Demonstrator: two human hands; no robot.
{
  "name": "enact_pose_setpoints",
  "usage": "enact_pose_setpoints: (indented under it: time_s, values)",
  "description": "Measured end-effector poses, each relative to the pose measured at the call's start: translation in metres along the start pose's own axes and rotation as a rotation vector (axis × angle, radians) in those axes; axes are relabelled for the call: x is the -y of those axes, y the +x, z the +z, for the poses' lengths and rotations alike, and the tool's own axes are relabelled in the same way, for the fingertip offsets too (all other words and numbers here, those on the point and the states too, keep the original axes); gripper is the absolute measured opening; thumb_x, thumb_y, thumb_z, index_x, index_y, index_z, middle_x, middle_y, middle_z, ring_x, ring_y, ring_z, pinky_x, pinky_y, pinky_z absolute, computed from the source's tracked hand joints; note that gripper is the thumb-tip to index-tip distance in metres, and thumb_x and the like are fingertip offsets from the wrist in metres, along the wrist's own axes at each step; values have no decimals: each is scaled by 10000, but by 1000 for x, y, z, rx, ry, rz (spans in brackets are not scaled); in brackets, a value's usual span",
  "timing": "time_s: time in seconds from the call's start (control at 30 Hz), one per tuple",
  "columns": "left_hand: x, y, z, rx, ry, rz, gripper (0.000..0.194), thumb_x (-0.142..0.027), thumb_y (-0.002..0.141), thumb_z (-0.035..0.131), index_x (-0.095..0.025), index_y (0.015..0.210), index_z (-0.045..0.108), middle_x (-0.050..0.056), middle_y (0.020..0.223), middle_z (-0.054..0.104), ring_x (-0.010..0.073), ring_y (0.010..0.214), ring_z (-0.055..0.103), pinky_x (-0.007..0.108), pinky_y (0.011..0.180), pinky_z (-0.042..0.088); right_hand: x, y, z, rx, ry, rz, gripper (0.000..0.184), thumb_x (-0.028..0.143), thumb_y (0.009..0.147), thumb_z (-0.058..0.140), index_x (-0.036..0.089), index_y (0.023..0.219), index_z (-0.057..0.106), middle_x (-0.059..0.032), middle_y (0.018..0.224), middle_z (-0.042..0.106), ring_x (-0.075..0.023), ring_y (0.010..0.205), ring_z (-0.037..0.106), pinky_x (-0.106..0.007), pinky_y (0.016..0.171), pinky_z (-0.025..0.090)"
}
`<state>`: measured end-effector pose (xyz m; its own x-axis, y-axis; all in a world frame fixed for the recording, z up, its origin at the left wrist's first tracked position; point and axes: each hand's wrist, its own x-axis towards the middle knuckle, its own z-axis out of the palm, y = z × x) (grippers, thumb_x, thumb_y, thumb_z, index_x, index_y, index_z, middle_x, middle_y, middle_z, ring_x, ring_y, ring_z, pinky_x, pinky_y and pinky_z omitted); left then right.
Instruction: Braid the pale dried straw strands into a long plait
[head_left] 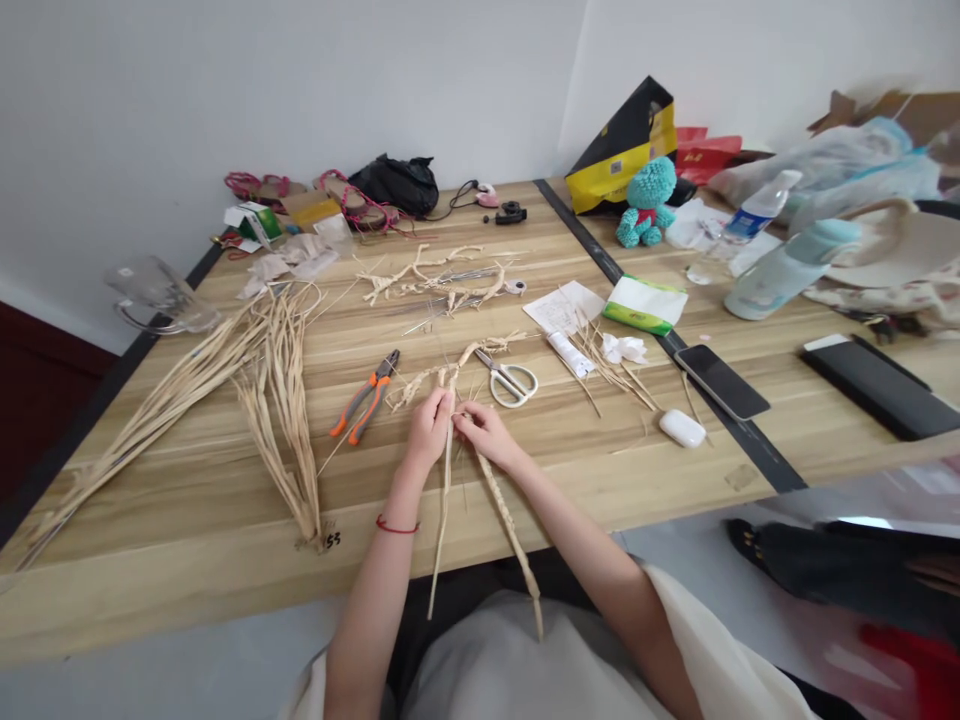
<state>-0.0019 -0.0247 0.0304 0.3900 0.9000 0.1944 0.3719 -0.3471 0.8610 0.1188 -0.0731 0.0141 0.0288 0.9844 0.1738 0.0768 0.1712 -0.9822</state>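
Observation:
My left hand (430, 430) is closed round a light straw-coloured braid (510, 525), near the table's front edge. Close beside it, the fingers of my right hand (486, 434) pinch the same braided piece. One braided length hangs past the table edge toward my lap, and a thin loose strand (441, 550) hangs from under my left hand. Beyond my hands the piece branches into twisted arms on the table. Orange-handled pliers (365, 398) lie left of my left hand. White-handled scissors (513, 384) lie just beyond my right hand.
Long bundles of straw strands (289, 420) cover the left side, near a glass mug (157, 295). Several braided branches (450, 280) lie farther back. At right are a phone (721, 382), a white case (682, 428), a pale blue bottle (787, 270) and a crocheted doll (646, 200).

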Motion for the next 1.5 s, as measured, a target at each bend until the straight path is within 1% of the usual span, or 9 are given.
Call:
enact_pose_setpoints:
  time_s: [0.3, 0.57, 0.83, 1.07, 1.17, 1.27, 1.37, 1.43, 1.5]
  values:
    - [4, 1, 2, 6, -21, 7, 283, -401, 879, 359, -192, 721, 466, -12, 633, 447, 126, 622, 436, 237, 608, 356, -2, 3, -3, -60, 177, 44, 265, 411, 791, 537, 195, 638, 543, 33, 547, 475, -110, 513, 418, -235, 509, 327]
    - [1, 1, 5, 33, -173, -24, 288, -432, 867, 388, -197, 707, 436, -23, 591, 415, 116, 561, 413, 238, 563, 357, 0, 3, -6, -100, 169, 25, 249, 395, 797, 537, 204, 637, 537, 31, 550, 456, -119, 531, 414, -244, 529, 336]
    - [-2, 1, 5, 27, -348, -23, 304, -464, 837, 451, -190, 707, 463, -25, 588, 438, 109, 556, 425, 238, 558, 359, 2, 4, -5, -102, 163, 3, 238, 415, 790, 535, 202, 688, 563, 4, 659, 555, -145, 636, 488, -266, 621, 393]
    - [-4, 3, 3, -69, -610, -28, 293, -433, 812, 518, -166, 694, 517, -12, 630, 506, 83, 527, 437, 231, 536, 362, -10, 12, -16, -301, 180, 52, 273, 411, 790, 532, 212, 604, 506, 36, 523, 449, -120, 495, 409, -261, 512, 339]
    - [-7, 4, -5, -145, -846, -92, 267, -428, 792, 549, -166, 745, 537, 27, 774, 590, 113, 676, 545, 265, 665, 439, -14, 14, -20, -357, 229, 66, 256, 418, 771, 549, 214, 621, 508, 29, 551, 499, -115, 479, 407, -261, 485, 328]
    - [-10, 4, -20, -61, -1050, -146, 308, -440, 789, 551, -171, 668, 461, 7, 673, 544, 143, 746, 580, 315, 756, 472, -14, 15, -24, -441, 260, 83, 258, 419, 755, 559, 213, 613, 498, 31, 542, 490, -112, 478, 403, -258, 478, 325]
    - [-6, 4, -39, -103, -1133, -180, 354, -408, 807, 546, -173, 617, 362, -70, 510, 329, 55, 461, 415, 221, 566, 457, -15, 16, -30, -543, 295, 119, 266, 418, 756, 549, 212, 601, 485, 38, 507, 436, -109, 468, 384, -257, 471, 318]
    - [3, 6, -50, -204, -1129, -166, 369, -408, 802, 553, -172, 613, 343, -82, 502, 267, 29, 384, 283, 156, 408, 328, -15, 16, -35, -585, 345, 136, 262, 427, 759, 540, 212, 618, 489, 36, 515, 433, -106, 456, 372, -259, 461, 309]
    - [16, 8, -58, -348, -1026, -142, 360, -425, 792, 560, -168, 624, 372, -81, 512, 277, 21, 378, 256, 145, 370, 258, -15, 17, -38, -591, 377, 124, 252, 424, 760, 547, 212, 632, 495, 35, 522, 436, -105, 456, 374, -259, 464, 311]
